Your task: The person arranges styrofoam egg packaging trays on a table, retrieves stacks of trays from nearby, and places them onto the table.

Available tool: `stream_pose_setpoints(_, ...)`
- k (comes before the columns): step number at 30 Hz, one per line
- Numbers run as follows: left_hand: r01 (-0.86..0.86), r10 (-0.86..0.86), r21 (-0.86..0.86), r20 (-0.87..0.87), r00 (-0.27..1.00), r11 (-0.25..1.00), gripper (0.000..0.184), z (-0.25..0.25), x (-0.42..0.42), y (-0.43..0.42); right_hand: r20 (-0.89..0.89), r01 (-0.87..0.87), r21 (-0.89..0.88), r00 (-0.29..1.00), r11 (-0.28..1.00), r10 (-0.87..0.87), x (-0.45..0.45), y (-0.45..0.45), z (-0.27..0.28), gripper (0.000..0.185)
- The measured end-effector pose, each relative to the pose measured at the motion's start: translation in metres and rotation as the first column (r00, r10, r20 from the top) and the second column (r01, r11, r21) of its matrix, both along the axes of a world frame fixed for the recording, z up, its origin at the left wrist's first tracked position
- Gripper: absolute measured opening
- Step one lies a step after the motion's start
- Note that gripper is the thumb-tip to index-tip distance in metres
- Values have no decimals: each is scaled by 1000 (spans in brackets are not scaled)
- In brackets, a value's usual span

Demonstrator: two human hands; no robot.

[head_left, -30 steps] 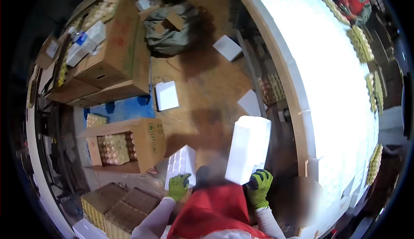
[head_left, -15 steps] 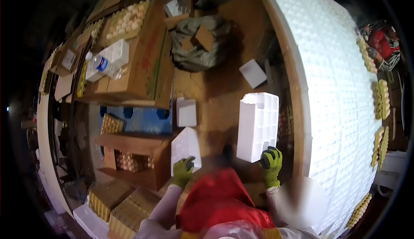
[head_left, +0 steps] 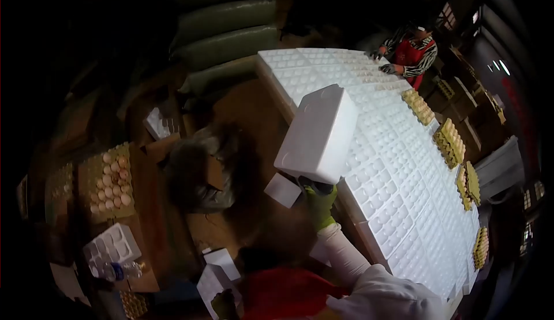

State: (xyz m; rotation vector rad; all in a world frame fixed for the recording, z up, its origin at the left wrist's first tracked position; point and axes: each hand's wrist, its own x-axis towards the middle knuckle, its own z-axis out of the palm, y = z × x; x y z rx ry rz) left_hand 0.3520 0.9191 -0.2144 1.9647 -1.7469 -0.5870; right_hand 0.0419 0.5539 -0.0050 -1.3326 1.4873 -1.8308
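Observation:
My right hand [head_left: 320, 204], in a green glove with dark fingertips, grips the near end of a white foam egg box [head_left: 316, 129]. The box is raised and tilted, its smooth faces towards me, and it overlaps the left edge of the foam-covered table [head_left: 404, 204]. Low in the view, my left hand [head_left: 225, 304] is in shadow, with its fingers curled at the edge of another white foam egg box [head_left: 212, 282]. A smaller white foam piece [head_left: 223, 263] is just beyond that box.
Several egg trays [head_left: 450, 141] line the table's far side, where a co-worker [head_left: 414, 54] stands with both hands over the foam. Left are a tray of eggs [head_left: 111, 184], a plastic bottle [head_left: 124, 271] and a grey bag [head_left: 199, 173]. A foam block [head_left: 283, 190] lies below the table edge.
My right hand has lifted the foam egg box up towards the table and turned it so smooth faces show. The view has swung up and right, bringing the co-worker more fully into sight.

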Motion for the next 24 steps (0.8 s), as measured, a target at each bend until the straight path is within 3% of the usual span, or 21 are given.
stream_pose_setpoints(1,-58,57,140,12,998,988,28,-6,11,-17,14,4,-19,1000,1000,-4,3,-23,-1,25)
stream_pose_setpoints(2,-87,118,208,-140,983,974,28,-9,25,-31,31,5,-33,1000,999,-3,10,-42,0,23)
stream_pose_setpoints(4,-119,146,229,-106,984,966,30,-26,48,-52,352,-14,11,936,1000,9,34,-72,33,20)
stream_pose_setpoints(6,-159,204,334,-105,973,929,31,-26,62,-70,436,-11,58,900,998,-16,36,-110,22,19)
stream_pose_setpoints(8,-222,288,378,-128,949,899,31,-10,70,-89,-36,96,-36,995,995,-97,32,-148,3,23)
stream_pose_setpoints(9,-262,373,420,-206,905,869,30,-6,72,-91,299,62,-38,953,997,-48,44,-163,23,30)
stream_pose_setpoints(10,-255,300,321,-97,949,912,31,-56,82,-79,457,57,-5,888,998,-48,59,-171,46,36)
stream_pose_setpoints(11,-216,181,247,159,971,944,22,-64,75,-79,446,79,-24,893,997,-60,69,-184,49,39)
stream_pose_setpoints(12,-234,215,342,94,972,910,22,-10,74,-110,310,134,-41,944,990,-115,65,-209,34,35)
stream_pose_setpoints(14,-274,252,317,111,961,908,25,-8,75,-114,154,154,3,976,988,-153,75,-252,15,34)
stream_pose_setpoints(18,-393,441,437,-8,898,809,27,-12,76,-139,-45,-109,127,992,986,116,145,-327,-54,39)
stream_pose_setpoints(20,-426,507,536,-5,862,729,29,-15,75,-159,270,-277,85,931,957,245,217,-349,-88,46)
stream_pose_setpoints(22,-424,538,544,-62,841,725,32,1,75,-194,441,-536,172,792,827,422,275,-368,-120,50)
stream_pose_setpoints(23,-388,614,698,-95,784,603,36,-1,75,-203,435,-602,248,769,759,468,305,-375,-129,45)
stream_pose_setpoints(24,-466,592,569,-45,805,678,37,2,64,-219,431,-655,326,744,681,510,338,-380,-130,41)
